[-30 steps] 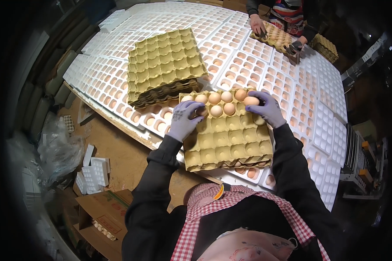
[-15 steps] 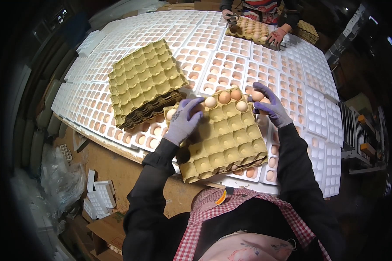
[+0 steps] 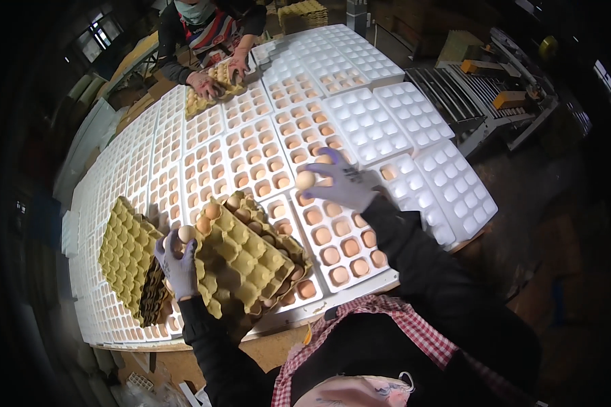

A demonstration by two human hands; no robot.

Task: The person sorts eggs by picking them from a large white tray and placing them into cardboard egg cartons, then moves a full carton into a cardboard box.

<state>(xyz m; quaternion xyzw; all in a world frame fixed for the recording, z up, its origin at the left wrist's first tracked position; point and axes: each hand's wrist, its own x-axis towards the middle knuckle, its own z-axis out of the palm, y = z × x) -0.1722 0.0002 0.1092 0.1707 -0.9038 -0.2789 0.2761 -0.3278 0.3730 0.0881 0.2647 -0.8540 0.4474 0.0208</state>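
My left hand (image 3: 177,266), in a grey and purple glove, curls its fingers round a pale egg (image 3: 186,234) at the left side of a yellowish pulp egg tray (image 3: 248,261). A few brown eggs (image 3: 212,211) sit along that tray's far edge, and more eggs show beneath it. Out to the right, my right hand (image 3: 343,182) pinches a cream egg (image 3: 305,180) between thumb and fingers. It hovers over white foam trays (image 3: 324,211) whose cups hold eggs. Whether my left hand holds a second egg is hard to see.
A stack of egg-less pulp trays (image 3: 125,254) leans left of my left hand. Foam trays without eggs (image 3: 370,125) lie at the right. Across the table, a co-worker's gloved hands (image 3: 204,85) rest on another pulp tray (image 3: 227,76). A roller conveyor (image 3: 448,95) stands beyond the right edge.
My view has swung to the right. My right hand has moved away from the pulp tray, carrying an egg over the foam trays. Fewer eggs show on the pulp tray's far row.
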